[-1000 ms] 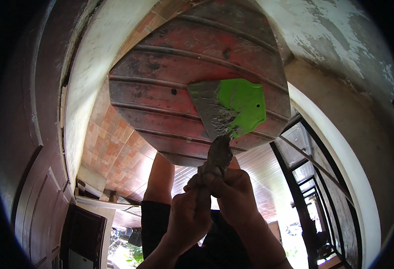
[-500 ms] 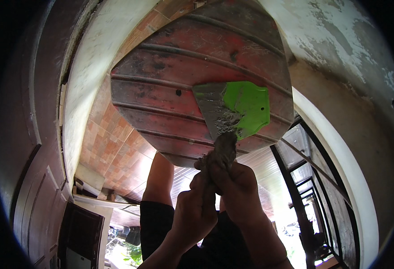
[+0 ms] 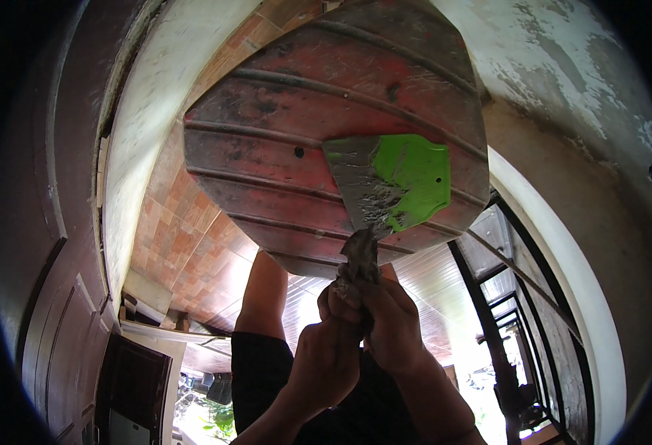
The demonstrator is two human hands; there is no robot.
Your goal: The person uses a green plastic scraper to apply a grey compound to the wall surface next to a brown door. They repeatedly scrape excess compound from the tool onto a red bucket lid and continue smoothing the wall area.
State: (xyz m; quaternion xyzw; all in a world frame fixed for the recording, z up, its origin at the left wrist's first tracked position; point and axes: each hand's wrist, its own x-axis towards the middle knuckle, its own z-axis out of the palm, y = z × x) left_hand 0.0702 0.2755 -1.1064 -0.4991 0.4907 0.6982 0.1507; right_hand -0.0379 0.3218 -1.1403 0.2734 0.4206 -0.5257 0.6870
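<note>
Close together in the lower middle, my left hand (image 3: 327,356) and my right hand (image 3: 393,319) are both closed around a grey, wrinkled, paste-smeared thing (image 3: 361,256). Its upper end sticks up past my fingers, and its kind cannot be made out. Just beyond that end lies a bright green flat scraper (image 3: 413,174), its left part and lower edge coated in grey paste. The scraper rests on a scuffed red ribbed surface (image 3: 267,152) with dark worn patches. My fingertips are partly hidden by the grey thing and by each other.
Under the red surface runs a brown tiled floor (image 3: 185,215). A dark panelled door (image 3: 59,334) stands at the left, and a patchy plastered wall (image 3: 563,67) rises at the far right. Dark metal framing (image 3: 482,319) crosses the right side. My bare leg (image 3: 263,297) is below the surface.
The grey thing has moved slightly lower and left in my grasp, its top looking more bunched. My right hand has shifted a little down and left. The scraper stays on the red surface.
</note>
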